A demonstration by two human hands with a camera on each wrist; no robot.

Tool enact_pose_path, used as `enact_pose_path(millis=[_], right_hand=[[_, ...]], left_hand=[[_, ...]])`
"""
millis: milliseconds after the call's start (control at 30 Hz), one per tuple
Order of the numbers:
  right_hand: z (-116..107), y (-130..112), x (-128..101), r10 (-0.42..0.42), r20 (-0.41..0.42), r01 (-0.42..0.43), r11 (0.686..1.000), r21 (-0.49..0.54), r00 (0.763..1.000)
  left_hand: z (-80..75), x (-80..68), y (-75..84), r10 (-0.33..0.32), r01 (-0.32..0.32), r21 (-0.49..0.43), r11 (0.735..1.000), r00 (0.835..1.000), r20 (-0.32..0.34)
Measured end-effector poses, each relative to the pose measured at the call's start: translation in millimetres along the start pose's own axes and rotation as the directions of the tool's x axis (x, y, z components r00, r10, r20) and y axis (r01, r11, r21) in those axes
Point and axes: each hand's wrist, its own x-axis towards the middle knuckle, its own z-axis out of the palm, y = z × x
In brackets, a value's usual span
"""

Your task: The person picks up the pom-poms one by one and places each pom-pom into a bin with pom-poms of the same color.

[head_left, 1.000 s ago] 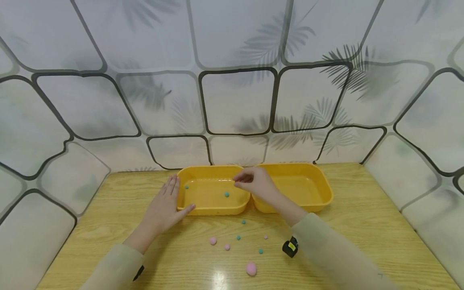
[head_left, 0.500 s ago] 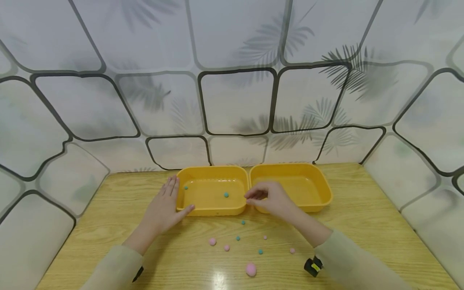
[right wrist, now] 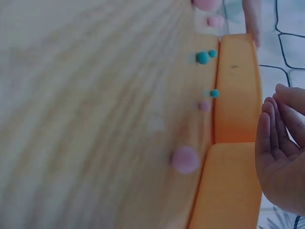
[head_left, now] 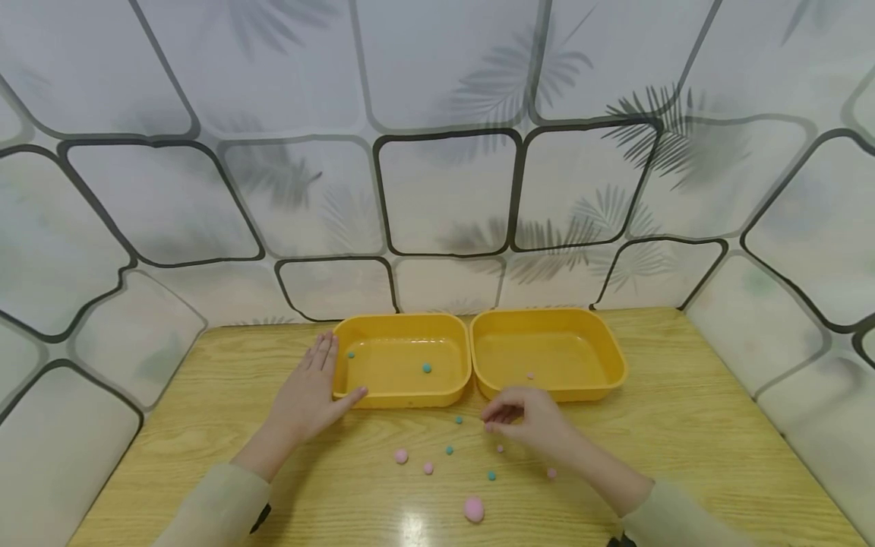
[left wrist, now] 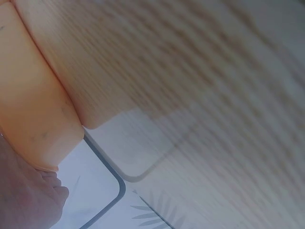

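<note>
My left hand (head_left: 304, 395) rests against the left end of the left yellow tray (head_left: 403, 399), fingers straight along its side and thumb at the front rim. Two teal balls (head_left: 427, 368) lie inside that tray. In front of the right yellow tray (head_left: 595, 393), my right hand (head_left: 529, 422) hovers over the table with loosely bent fingers. Nothing shows between its thumb and fingers in the right wrist view. A small pink ball (head_left: 530, 375) lies in the right tray. Nearest to the right fingertips are a teal ball (head_left: 459, 419) and a tiny pink ball (head_left: 500, 448) on the table.
More loose balls are spread over the wooden table (head_left: 205, 380): a large pink ball (head_left: 474, 510), a medium pink ball (head_left: 401, 456), further pink ones, and teal balls (head_left: 491, 475). The trays stand side by side near the patterned back wall (head_left: 447, 190).
My right hand has moved from above the left tray's right end toward me and rightward. Its move has uncovered pink balls in the right tray and on the table. The left hand stays put.
</note>
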Motion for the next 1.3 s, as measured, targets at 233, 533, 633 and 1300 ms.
enact_pose_path(millis=[233, 533, 633, 1300], right_hand=[[6, 10, -13, 0.047, 0.01, -0.047, 0.999, 0.003, 0.999], [11, 22, -27, 0.065, 0.044, -0.067, 0.997, 0.039, 0.997], [14, 25, -31, 0.075, 0.045, -0.077, 0.997, 0.031, 0.996], [23, 33, -46, 0.044, 0.049, -0.045, 0.999, 0.028, 0.998]], left_hand=[[1.3, -0.5, -0.9, -0.004, 0.004, -0.004, 1.0, 1.0, 0.001], [3.6, 0.7, 0.1, -0.004, 0.004, -0.009, 1.0, 1.0, 0.009], [3.0, 0.3, 0.2, -0.006, 0.006, -0.014, 1.0, 1.0, 0.008], [-1.7, -1.1, 2.7, -0.003, 0.003, -0.004, 1.0, 1.0, 0.007]])
